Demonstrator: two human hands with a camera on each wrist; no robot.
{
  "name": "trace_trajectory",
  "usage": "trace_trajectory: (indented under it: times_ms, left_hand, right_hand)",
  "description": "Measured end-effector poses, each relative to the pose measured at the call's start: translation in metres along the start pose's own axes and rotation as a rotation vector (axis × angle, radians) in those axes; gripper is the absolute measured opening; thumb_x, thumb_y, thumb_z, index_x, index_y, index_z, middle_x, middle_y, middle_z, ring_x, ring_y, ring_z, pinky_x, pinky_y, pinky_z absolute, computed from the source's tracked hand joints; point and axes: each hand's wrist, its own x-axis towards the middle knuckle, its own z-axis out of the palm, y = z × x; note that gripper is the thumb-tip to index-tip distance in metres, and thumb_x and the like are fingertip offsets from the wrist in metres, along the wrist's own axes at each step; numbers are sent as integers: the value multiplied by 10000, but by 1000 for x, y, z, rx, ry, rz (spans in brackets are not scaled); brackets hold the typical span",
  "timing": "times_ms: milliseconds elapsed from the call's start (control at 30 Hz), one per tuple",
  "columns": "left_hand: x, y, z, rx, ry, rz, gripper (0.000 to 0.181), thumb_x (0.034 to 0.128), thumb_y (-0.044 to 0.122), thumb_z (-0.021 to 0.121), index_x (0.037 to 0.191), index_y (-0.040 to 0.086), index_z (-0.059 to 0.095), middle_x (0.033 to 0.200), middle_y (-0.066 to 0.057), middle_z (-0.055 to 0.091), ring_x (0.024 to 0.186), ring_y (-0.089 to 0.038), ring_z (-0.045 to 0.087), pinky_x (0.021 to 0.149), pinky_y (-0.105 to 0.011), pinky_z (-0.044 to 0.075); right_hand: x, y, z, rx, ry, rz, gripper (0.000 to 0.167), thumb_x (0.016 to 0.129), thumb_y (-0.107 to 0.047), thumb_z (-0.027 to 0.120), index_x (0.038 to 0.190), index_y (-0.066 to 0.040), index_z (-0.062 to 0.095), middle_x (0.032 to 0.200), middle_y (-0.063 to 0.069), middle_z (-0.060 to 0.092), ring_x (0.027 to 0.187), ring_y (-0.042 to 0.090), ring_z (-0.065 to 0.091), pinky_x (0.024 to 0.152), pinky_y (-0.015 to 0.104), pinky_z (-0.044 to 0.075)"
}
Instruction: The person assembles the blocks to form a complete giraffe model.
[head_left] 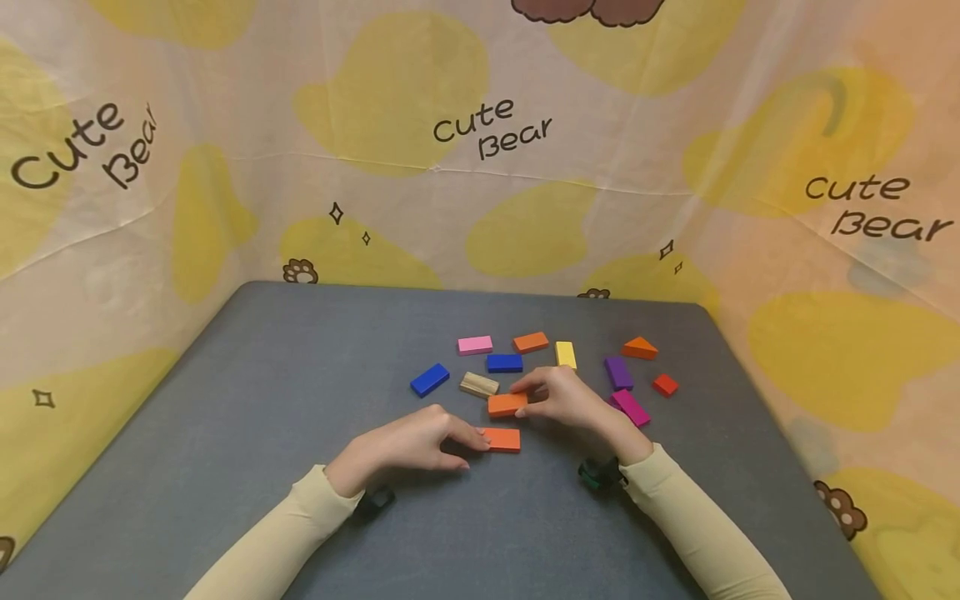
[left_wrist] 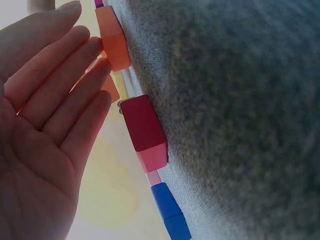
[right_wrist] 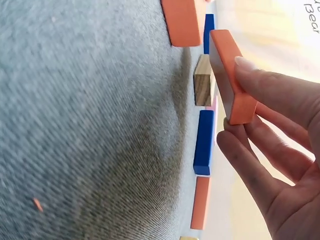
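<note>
My right hand pinches an orange rectangular block between thumb and fingertips. In the right wrist view this held block is tilted and raised off the table. Nearer to me, a second orange block lies flat on the table, with the fingertips of my left hand at its left end. The left fingers look straight in the left wrist view. A crimson block stands beside them there; I cannot make it out in the head view. Just beyond the held block lies a natural wood block.
Farther back lie blue blocks, a pink block, an orange block and a yellow block. Right of my right hand are purple, magenta and red blocks and an orange triangle. Printed cloth surrounds the grey table.
</note>
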Motion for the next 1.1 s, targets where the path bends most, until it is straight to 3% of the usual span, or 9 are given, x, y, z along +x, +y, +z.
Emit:
trace_trajectory:
  times_ms: [433, 1100]
  left_hand:
    - [-1, 1, 0, 5, 12, 31, 360, 848, 191, 713, 1204, 164, 670, 1187, 81, 663, 1150, -24, 579, 964, -259, 474]
    - [0, 1, -1, 0, -5, 4, 364, 851, 196, 711, 1211, 164, 667, 1203, 90, 650, 1157, -15, 571, 979, -260, 464]
  right_hand:
    - [2, -3, 9, 8, -20, -46, 362, 778, -220, 786, 1106, -86, 711, 1046, 3, 710, 972, 139, 650, 837, 312, 550]
    - [2, -1, 13, 7, -80, -36, 330, 795, -223, 772, 1103, -124, 709, 1050, -16, 701, 951, 103, 646, 823, 256, 546]
